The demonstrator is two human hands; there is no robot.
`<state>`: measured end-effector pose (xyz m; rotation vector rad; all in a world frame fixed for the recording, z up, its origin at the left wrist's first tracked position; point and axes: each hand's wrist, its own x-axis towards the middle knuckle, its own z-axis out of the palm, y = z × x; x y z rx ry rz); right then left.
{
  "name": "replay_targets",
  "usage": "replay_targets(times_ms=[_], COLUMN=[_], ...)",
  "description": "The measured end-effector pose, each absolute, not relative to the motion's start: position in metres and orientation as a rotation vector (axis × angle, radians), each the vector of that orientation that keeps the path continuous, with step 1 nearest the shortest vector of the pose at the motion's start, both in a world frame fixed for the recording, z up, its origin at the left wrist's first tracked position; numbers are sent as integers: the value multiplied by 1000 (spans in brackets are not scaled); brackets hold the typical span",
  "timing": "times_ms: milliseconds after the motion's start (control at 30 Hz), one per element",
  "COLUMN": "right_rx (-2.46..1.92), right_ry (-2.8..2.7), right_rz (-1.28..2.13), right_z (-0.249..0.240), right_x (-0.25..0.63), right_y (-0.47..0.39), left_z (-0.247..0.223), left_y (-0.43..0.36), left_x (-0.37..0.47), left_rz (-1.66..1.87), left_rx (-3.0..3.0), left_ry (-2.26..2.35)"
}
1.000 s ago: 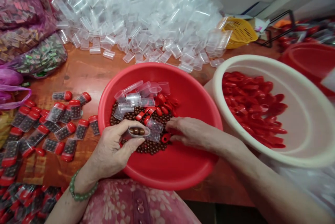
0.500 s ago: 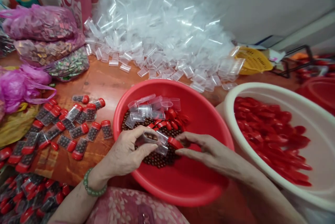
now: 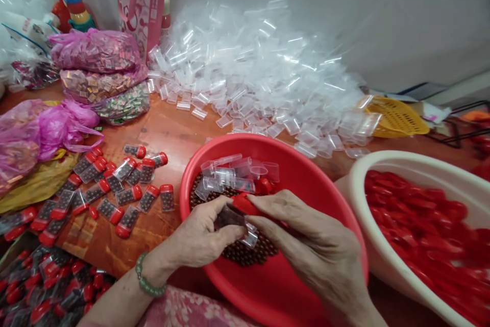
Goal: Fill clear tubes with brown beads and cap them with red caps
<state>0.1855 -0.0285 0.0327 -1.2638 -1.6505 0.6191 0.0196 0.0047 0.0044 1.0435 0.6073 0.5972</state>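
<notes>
Over the red basin, my left hand is closed around a small clear plastic case with dark contents inside. My right hand pinches a red cap against the case's far end; whether the cap is seated is hidden by the fingers. Below the hands lie brown beads in the basin. Several clear empty cases rest on the beads, with a few red caps beside them. Another clear case shows just under my fingers.
At right stands a cream tub of red caps. Behind the basin spreads a heap of clear cases, with a yellow basket beside it. Filled red-capped cases lie at left, near pink plastic bags; more are piled at lower left.
My right hand has moved in to the left, bringing the red cap up to the case in my left hand. The view has swung left, so everything sits farther right and lower.
</notes>
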Motion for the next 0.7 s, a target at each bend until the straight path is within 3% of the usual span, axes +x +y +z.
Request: replay_targets(times_ms=[700], right_rx=[-1295], right_ry=[-1730], right_rz=[448], right_z=[12], right_x=[182], right_y=[-41], left_z=[5], left_y=[10], left_x=[16], left_rz=[517], left_rx=[1464], left_ry=[716])
